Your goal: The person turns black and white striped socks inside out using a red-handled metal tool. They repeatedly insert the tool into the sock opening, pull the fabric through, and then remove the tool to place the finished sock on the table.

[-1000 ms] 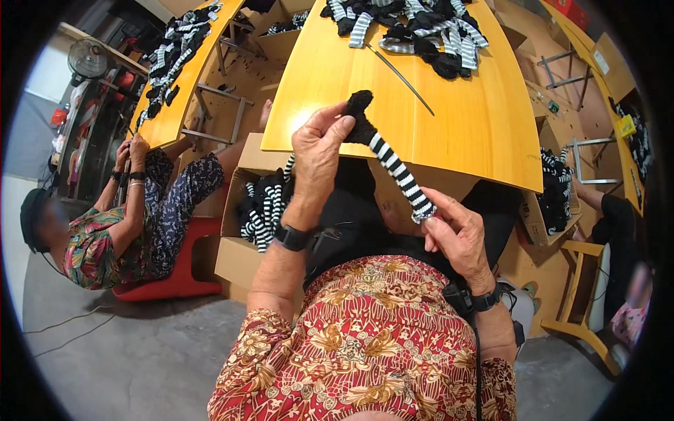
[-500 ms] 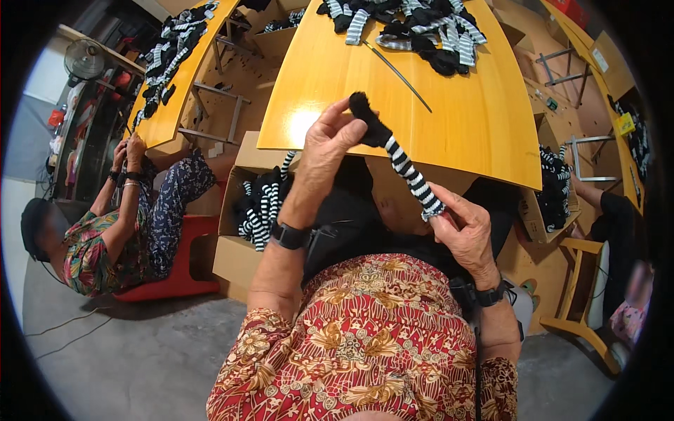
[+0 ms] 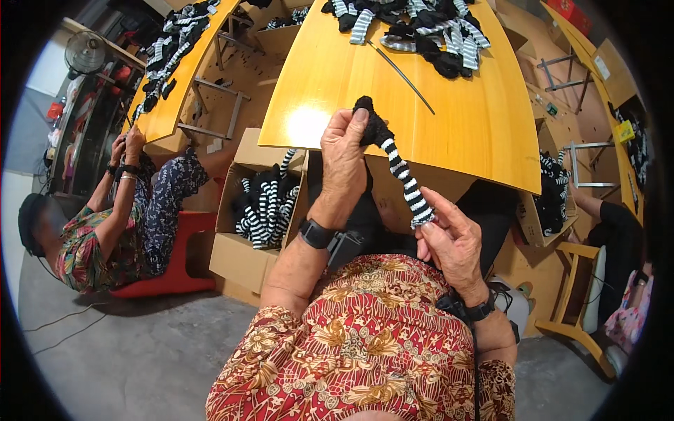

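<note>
Between my hands stretches a narrow knitted sock [image 3: 402, 170], with a fuzzy black end and a tube of black and white stripes. My left hand [image 3: 345, 149] pinches the black end between thumb and fingers, just over the table's near edge. Lower and to the right, my right hand [image 3: 453, 242] grips the striped opening, its thumb pressed on the rim. The sock slants down from left to right, bending slightly. A thin dark rod [image 3: 401, 76] lies on the yellow wooden table [image 3: 316, 91] beyond my hands.
A heap of black and striped knit pieces [image 3: 428, 35] covers the table's far part. Open cartons [image 3: 242, 263] of striped knits stand beside the table, left and right. One co-worker [image 3: 105, 242] sits left on a red stool; another person sits at the right by a wooden chair [image 3: 576, 309].
Both hands have come slightly lower, with the right also shifting a little left. My left thumb now lies over the sock's black end. The sock remains held at both ends.
</note>
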`<state>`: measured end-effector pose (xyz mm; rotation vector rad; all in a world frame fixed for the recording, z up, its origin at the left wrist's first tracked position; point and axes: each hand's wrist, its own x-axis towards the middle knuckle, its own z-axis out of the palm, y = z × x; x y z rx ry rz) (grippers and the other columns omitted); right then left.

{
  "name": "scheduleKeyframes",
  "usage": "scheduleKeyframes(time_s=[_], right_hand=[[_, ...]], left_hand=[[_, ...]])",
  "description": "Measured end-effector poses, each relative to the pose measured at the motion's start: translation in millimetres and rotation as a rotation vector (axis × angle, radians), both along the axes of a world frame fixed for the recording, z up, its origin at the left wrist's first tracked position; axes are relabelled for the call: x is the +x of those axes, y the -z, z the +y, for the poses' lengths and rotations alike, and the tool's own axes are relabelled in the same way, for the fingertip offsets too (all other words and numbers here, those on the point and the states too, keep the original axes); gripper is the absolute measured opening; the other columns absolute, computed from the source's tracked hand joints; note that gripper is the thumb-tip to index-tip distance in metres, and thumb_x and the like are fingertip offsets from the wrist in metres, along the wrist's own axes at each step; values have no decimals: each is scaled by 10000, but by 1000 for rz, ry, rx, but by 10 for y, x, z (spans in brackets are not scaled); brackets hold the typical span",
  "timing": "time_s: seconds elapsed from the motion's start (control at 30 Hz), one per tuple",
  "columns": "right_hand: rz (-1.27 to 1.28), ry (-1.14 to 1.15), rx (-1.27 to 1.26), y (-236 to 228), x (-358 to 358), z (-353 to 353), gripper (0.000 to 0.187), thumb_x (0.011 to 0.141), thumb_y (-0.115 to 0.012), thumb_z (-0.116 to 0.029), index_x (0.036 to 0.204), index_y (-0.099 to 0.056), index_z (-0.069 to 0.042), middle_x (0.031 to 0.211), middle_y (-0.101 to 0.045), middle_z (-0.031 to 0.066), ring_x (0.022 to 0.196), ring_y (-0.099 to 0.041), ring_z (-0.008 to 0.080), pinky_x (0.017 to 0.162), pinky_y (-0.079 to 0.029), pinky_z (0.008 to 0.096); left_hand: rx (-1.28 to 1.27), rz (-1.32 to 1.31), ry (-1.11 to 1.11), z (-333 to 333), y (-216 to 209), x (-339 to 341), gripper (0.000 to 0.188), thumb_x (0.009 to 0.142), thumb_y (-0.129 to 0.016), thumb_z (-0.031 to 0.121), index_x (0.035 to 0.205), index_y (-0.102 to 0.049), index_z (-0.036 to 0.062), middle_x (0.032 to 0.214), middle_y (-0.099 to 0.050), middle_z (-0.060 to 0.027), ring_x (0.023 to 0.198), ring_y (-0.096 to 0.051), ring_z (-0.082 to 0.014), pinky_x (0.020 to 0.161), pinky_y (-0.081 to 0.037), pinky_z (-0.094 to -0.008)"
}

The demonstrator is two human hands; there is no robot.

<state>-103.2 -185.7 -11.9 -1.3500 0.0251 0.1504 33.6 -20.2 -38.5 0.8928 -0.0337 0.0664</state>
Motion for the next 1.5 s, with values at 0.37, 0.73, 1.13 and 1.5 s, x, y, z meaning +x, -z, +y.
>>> scheduleKeyframes(time_s=[0.37, 0.73, 1.13, 1.5], right_hand=[[-134, -24, -148, -142, 136, -1, 431, 890, -560, 5, 1319, -544, -42, 791, -583, 6, 608, -541, 40, 544, -459, 182], [19, -117, -330, -316, 172, -198, 346, 871, -591, -27, 1217, -602, -22, 807, -605, 15, 589, -555, 51, 532, -473, 187], [-646, 211, -1240, 270, 1152, -4, 299, 823, -575, -25, 1118, -617, -47, 850, -549, 135, 776, -571, 306, 690, -482, 378], [-658, 197, -881, 141, 1640, 272, 253, 859, -625, -153, 1069, -639, -13, 870, -630, 118, 809, -601, 246, 719, -489, 352]], left_hand=[[-21, 4, 87, 109, -357, -44, 129, 955, -592, 216, 973, -589, 88, 856, -635, -20, 810, -639, -120, 736, -536, -268], [-124, -15, 81, 469, -325, 152, 195, 908, -629, 143, 1090, -608, 77, 968, -684, -49, 808, -650, -144, 751, -530, -296], [-183, 104, 177, 892, -141, 286, 286, 948, -588, 178, 1170, -569, -2, 998, -681, -109, 833, -665, -147, 647, -510, -203], [45, 115, 186, 573, -33, 105, 223, 928, -619, 160, 1090, -610, 8, 919, -697, -92, 739, -658, -112, 640, -503, -203]])
